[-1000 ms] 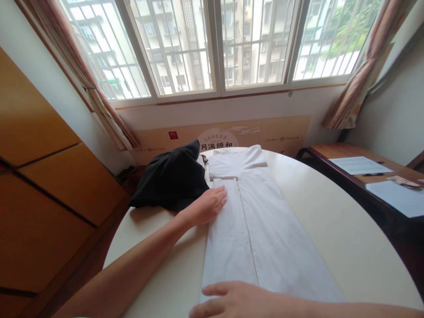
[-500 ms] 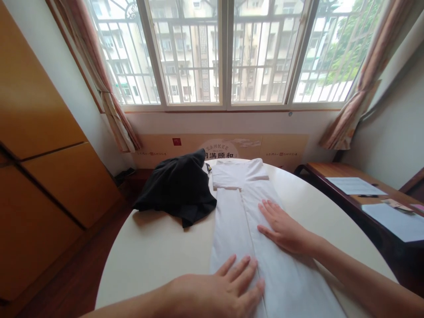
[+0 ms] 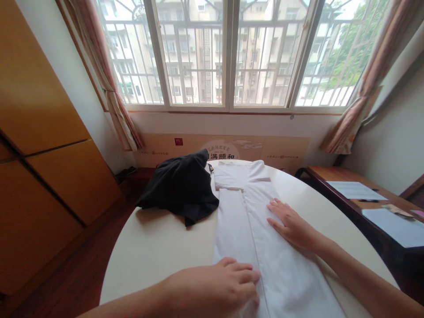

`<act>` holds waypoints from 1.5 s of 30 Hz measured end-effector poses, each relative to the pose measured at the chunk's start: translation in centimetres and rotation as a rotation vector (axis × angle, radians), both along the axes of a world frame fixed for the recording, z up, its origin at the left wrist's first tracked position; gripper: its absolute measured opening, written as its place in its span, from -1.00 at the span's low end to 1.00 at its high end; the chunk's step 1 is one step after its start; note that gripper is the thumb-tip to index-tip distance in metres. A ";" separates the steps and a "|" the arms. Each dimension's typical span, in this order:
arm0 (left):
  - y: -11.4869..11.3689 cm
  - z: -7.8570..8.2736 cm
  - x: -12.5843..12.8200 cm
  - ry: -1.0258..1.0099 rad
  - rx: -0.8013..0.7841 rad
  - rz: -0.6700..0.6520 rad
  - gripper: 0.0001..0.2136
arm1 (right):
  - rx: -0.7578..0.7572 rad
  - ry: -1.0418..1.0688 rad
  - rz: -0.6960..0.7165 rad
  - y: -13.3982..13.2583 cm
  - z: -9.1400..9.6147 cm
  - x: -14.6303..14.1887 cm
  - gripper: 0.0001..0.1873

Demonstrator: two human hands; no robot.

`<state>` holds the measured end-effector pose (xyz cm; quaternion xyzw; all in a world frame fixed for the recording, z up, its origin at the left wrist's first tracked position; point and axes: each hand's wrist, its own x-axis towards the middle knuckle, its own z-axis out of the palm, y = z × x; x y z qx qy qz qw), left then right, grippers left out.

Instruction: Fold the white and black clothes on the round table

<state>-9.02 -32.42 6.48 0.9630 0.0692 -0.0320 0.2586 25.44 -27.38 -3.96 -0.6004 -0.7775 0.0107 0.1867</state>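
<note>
A long white shirt (image 3: 265,247), folded lengthwise, stretches from the far side of the round table towards me. One strip of its cloth (image 3: 232,221) lies along the left part, below a folded band at the far end. My right hand (image 3: 293,225) rests palm down on the right part, fingers stretched out. Nearer to me, my left hand (image 3: 225,285) is over the left strip, close to the lengthwise edge, with its fingers slightly bent and apart. Neither hand grips the cloth. A heap of black cloth (image 3: 180,187) lies left of the shirt.
The cream round table (image 3: 142,251) carries both garments. At the right, a wooden side table (image 3: 321,172) holds papers (image 3: 356,190) and a pen (image 3: 368,200). Wooden cabinets (image 3: 43,190) stand at the left. Ahead are a barred window (image 3: 195,57), curtains and a printed panel (image 3: 159,143).
My right hand has slid a little to the right across the shirt. The fingers of my left hand have bent and turned more to the right. The camera view has shifted slightly.
</note>
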 end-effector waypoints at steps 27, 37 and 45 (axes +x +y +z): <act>7.9 -4.4 2.3 -0.705 -0.691 0.854 -0.43 | -0.007 0.403 0.276 -9.5 7.7 -4.5 -0.05; 7.9 -4.1 2.7 -0.734 -0.853 1.109 -0.44 | 0.161 0.055 0.315 -13.1 2.8 -2.6 -0.52; 7.8 -4.2 2.3 -0.610 -1.025 0.932 -0.63 | -0.102 0.882 -0.210 -7.5 3.4 -1.5 -0.50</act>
